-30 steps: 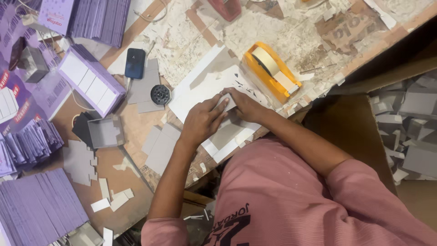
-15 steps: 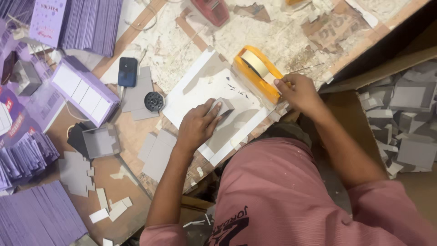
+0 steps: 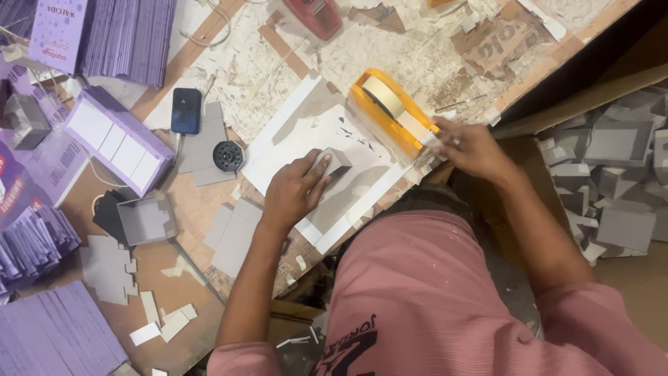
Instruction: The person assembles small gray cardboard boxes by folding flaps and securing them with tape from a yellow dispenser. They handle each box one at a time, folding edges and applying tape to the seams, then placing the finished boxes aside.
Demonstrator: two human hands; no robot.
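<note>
My left hand (image 3: 296,191) presses down on a small grey cardboard box (image 3: 335,161) that rests on a white and grey board (image 3: 306,125) on the worktable. My right hand (image 3: 470,147) is at the near end of an orange tape dispenser (image 3: 391,111), fingers pinched on the end of the tape strip. The dispenser stands just right of the board, its roll of pale tape on top.
A black phone (image 3: 186,110) and a round black disc (image 3: 228,156) lie left of the board. Purple boxes and stacks of purple sheets (image 3: 129,38) crowd the left side. Flat grey cut-outs (image 3: 233,233) lie near my left arm. A carton of folded grey boxes (image 3: 616,174) sits at right.
My right hand left the grey box and moved right to the tape dispenser, where it now pinches the tape end. My left hand stayed on the box.
</note>
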